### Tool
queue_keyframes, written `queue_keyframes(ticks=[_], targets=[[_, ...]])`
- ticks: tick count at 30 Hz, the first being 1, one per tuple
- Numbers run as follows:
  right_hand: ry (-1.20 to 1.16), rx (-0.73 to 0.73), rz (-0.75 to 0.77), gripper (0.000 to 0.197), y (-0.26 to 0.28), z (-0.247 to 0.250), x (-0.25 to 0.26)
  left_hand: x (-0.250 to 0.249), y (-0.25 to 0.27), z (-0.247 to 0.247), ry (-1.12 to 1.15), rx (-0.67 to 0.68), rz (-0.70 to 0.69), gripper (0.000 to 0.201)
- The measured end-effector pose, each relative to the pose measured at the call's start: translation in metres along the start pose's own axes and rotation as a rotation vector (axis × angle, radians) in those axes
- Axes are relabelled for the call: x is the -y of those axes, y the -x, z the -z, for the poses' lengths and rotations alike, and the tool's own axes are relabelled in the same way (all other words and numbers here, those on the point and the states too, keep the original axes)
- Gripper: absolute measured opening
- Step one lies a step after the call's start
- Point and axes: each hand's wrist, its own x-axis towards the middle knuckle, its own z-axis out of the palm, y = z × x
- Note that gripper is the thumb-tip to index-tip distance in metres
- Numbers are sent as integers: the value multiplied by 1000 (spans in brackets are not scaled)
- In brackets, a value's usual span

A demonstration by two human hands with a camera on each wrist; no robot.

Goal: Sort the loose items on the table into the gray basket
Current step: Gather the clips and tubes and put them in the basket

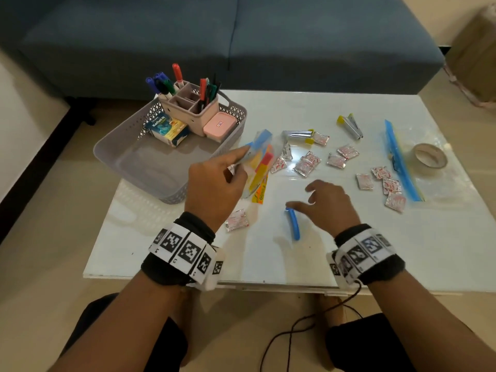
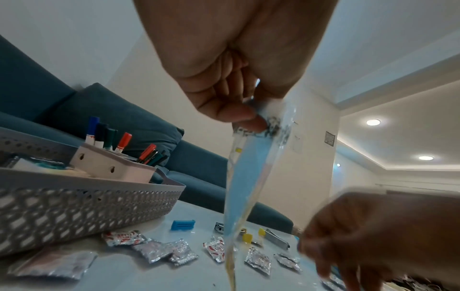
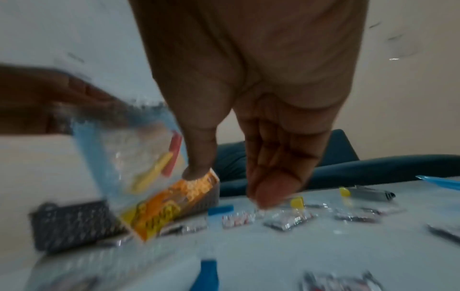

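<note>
Basket (image 1: 126, 154), gray and perforated, sits at the counter's (image 1: 349, 251) far-left corner, already holding a pen holder (image 1: 188, 108), a box and a pink case; seen from the head camera, the left hand (image 1: 212, 189) pinches a clear bag (image 1: 259, 162) of colored items just right of the basket's near wall, the bag's long axis running down toward the counter, while the right hand (image 1: 331, 205) hovers with fingers relaxed and empty over a blue clip (image 1: 293, 224). From the left wrist, thumb and fingers (image 2: 239, 116) clamp the bag's top edge and it hangs almost straight down, the basket (image 2: 82, 196) close to its left, foil packets (image 2: 159, 250) scattered below. From the right wrist, blurred, the right hand's (image 3: 261, 137) fingers point down at the packets, holding nothing. The left hand is judged the nearer one for the drop; the move is a short carry leftward over the rim.
</note>
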Motion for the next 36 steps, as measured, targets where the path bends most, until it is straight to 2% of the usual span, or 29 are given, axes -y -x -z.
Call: queue_keyframes(ticks=[2,4,7,9,12,14,15,18,20,23,28,32,34,36], targets=[[107,145,-66,63,-7,-22,-1,2,-2,6,4,-61,-15,38],[183,176,-46,46,-14,-37,1,9,-4,11,24,-96,16,36],[221,179,-19,26,-20,-44,1,22,-5,14,156,-43,202,37],[109,124,-9,24,-22,-37,0,28,-4,17,227,-32,270,37],[-273,-23,-3,21,-24,-16,3,34,-4,27,292,-30,322,35],[-411,-94,47,19,-31,0,11,40,-6,37,320,-51,333,36],[-363,-122,104,19,-40,8,19,43,-8,42,330,-70,327,36],[-3,-139,356,24,-87,22,59,56,-10,55,361,-116,326,37],[194,-59,491,27,-128,22,91,68,-12,59,354,-113,345,37],[534,82,617,26,-169,10,129,80,-14,65,368,-107,394,37],[967,240,762,19,-188,-26,137,85,-20,72,349,-87,369,36],[973,167,760,19,-186,-36,126,71,-19,70,348,-42,322,35],[867,106,718,18,-182,-26,127,62,-18,66,366,-18,305,35],[636,8,678,18,-171,-1,126,55,-17,60,371,22,286,34]])
